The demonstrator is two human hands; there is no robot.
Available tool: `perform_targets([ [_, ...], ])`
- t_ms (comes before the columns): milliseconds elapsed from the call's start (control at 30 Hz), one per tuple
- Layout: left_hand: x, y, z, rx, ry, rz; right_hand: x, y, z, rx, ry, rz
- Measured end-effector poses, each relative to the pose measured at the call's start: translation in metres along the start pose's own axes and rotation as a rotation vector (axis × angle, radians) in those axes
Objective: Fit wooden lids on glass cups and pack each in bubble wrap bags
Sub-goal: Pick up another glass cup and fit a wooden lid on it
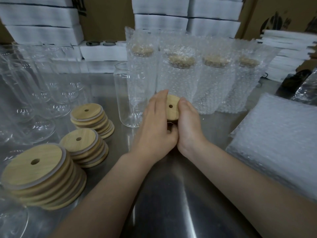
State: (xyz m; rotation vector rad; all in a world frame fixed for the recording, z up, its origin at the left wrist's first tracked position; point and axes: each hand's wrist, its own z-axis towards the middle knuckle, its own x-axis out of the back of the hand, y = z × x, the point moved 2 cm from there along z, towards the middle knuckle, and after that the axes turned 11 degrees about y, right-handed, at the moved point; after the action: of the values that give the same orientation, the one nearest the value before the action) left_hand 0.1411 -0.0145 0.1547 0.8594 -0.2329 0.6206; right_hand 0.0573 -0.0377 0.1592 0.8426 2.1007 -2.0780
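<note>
Centre frame, left hand and right hand clasp 1 wooden lid, likely seating it on a hidden cup; next, a bag from the right-side bubble wrap bags.

A brushed stainless-steel desk is seen, with dim light reflected as a pale streak along its surface. Behind it, stacks of white foam trays are piled against brown cardboard boxes. Flat white foam sheets are stacked at the far right.
</note>
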Motion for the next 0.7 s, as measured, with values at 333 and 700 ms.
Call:
perform_targets([
  [333,0.002,-0.018,0.007,0.134,0.047,-0.041,-0.003,0.004,0.002,-0.081,-0.148,-0.087],
  [700,0.008,-0.022,0.008,0.158,0.17,0.002,-0.004,0.006,0.004,-0.022,-0.318,-0.077],
])
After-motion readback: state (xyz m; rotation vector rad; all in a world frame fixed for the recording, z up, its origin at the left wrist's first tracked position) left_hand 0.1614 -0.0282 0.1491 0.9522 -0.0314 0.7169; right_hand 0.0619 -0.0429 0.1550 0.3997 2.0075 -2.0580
